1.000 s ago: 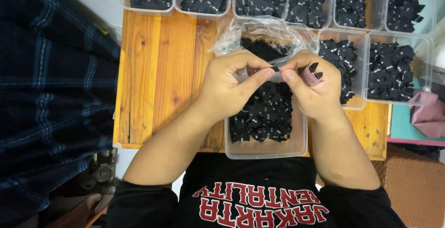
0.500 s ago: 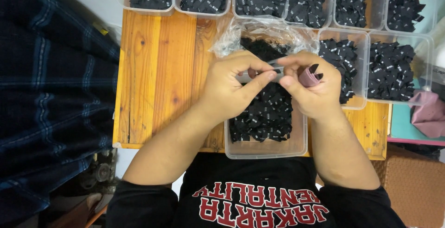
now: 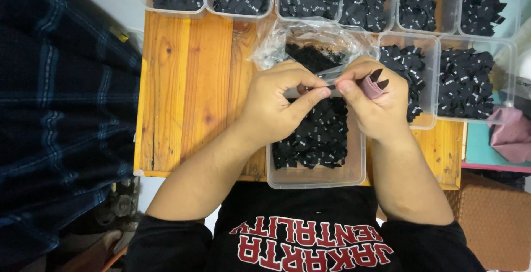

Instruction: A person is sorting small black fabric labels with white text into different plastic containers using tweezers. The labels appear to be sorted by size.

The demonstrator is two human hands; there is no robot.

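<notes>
Label (image 3: 331, 86) pinched between hands — above tub (image 3: 316, 178).

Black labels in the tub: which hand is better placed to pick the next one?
Probably the left hand: it pinches only one label above the clear tub, while the right hand grips a pink bundle.

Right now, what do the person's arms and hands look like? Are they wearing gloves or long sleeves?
No gloves. Both the left hand and the right hand are bare, with no rings, watch or bracelets visible. The forearms are bare too. Short black sleeves cover only the upper arms, part of a black T-shirt with red and white lettering across the chest.
</notes>
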